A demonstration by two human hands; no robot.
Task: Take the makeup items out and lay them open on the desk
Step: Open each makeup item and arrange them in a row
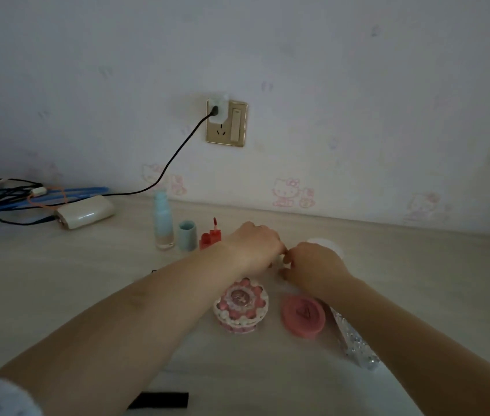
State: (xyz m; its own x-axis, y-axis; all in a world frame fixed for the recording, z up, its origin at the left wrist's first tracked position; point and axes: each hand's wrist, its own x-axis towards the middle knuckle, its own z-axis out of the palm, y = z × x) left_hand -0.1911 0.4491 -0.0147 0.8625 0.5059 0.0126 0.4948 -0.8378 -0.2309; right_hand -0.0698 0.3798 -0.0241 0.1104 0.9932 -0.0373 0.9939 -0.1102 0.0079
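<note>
Both hands meet over the middle of the pale desk [57, 265], fingers curled inward toward each other. The left hand [254, 247] and the right hand [315, 268] seem to pinch something small between their fingertips, but the thing itself is hidden — I cannot tell what it is, or whether either hand truly grips it. Behind the right hand, a white round lid or jar [330, 243] peeks out, mostly covered.

The makeup items are spread on the desk around the hands. To the left of the left hand stands a tall clear bottle [164, 223] with light blue contents, uncapped, and just beside it its blue cap [186, 235] stands upright. Next comes a red lip gloss tube [209, 238], with its red wand [214, 222] rising above it. Nearer the person, under the left forearm, sits a round pink case [240, 304] trimmed with beads, and to its right a flat pink disc [303, 316] — a lid or a compact, I cannot tell which. A clear studded tube [355, 340] lies partly under the right forearm.

At far left lie a beige power adapter [84, 211] and tangled cables [6, 196]; one black cord [174, 157] runs up to a wall socket [226, 123].
</note>
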